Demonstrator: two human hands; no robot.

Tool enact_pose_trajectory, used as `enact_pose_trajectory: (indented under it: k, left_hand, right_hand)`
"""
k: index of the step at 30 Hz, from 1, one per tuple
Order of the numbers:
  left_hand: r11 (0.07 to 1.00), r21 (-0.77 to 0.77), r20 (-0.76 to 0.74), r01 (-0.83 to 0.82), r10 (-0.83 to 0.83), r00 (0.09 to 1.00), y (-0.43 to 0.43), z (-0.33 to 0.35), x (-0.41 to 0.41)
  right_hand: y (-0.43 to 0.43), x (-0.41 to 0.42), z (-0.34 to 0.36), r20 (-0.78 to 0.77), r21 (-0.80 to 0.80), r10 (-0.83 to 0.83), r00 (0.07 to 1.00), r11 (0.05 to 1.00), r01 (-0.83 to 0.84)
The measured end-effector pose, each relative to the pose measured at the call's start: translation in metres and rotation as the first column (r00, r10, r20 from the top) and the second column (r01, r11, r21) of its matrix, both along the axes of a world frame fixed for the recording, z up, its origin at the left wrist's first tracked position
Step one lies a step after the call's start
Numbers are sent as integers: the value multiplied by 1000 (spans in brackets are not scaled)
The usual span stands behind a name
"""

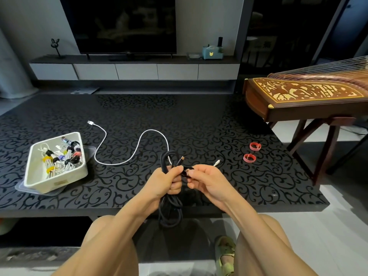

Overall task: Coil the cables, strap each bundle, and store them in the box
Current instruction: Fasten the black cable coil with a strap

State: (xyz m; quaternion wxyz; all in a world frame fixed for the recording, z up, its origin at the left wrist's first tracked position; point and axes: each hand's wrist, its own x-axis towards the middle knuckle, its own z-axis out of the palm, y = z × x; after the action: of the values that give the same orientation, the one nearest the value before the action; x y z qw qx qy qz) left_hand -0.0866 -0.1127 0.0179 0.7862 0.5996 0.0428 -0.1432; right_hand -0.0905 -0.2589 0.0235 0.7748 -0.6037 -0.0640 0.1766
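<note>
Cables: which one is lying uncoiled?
The white cable, snaking loose across the table right of the box. The dark cable is bundled in the left hand; the rest are strapped bundles in the box.

Black table (pixel 199 120) with a swirly vine pattern all over. Near the left edge there's a clear plastic lid (pixel 89 151) lying flat, with the white box (pixel 57 183) sitting on it. A white USB cable (pixel 139 140) snakes loose across the middle. Two rolled red straps (pixel 255 146) (pixel 249 158) sit close together toward the right edge.
</note>
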Motion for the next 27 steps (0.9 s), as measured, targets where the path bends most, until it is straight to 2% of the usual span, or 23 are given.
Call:
enact_pose_trajectory:
  k: [2,4,7,11,14,16,18,20,23,25,27]
  left_hand:
    - [999,-39,9,4,-4,1000,-1,3,-4]
    - [999,-5,55,46,-45,997,1,8,-11]
    - [990,117,144,83,-100,985,5,19,-19]
    - [967,253,248,30,-94,964,9,35,-23]
    - [896,444,333,-24,-140,932,12,47,-20]
    - [880,475,325,-7,-168,931,11,56,-18]
    - [930,368,263,27,-132,956,6,64,-17]
    - [986,164,141,41,-64,988,1,72,-15]
    - [995,-99,-14,22,-23,1000,-1,79,-14]
    - [982,-187,-52,17,-27,998,-1,84,-14]
    - [976,-216,-42,21,-31,999,-2,86,-15]
  right_hand:
    - [0,-4,4,60,-20,-24,998,999,26]
    - [0,-8,6,77,-2,-44,996,999,45]
    - [4,-12,12,98,-48,-115,989,992,120]
    - [9,-18,27,189,-147,-201,961,962,230]
    - [9,-18,40,206,-166,-232,951,949,268]
    - [9,-17,47,186,-146,-238,953,953,267]
    - [10,-17,55,131,-96,-239,962,963,252]
    - [9,-16,65,65,-28,-225,972,973,227]
    - [7,-19,77,-3,69,-144,990,987,144]
    - [5,-20,84,-41,89,-99,994,991,102]
    - [5,-22,90,-42,36,-106,994,994,107]
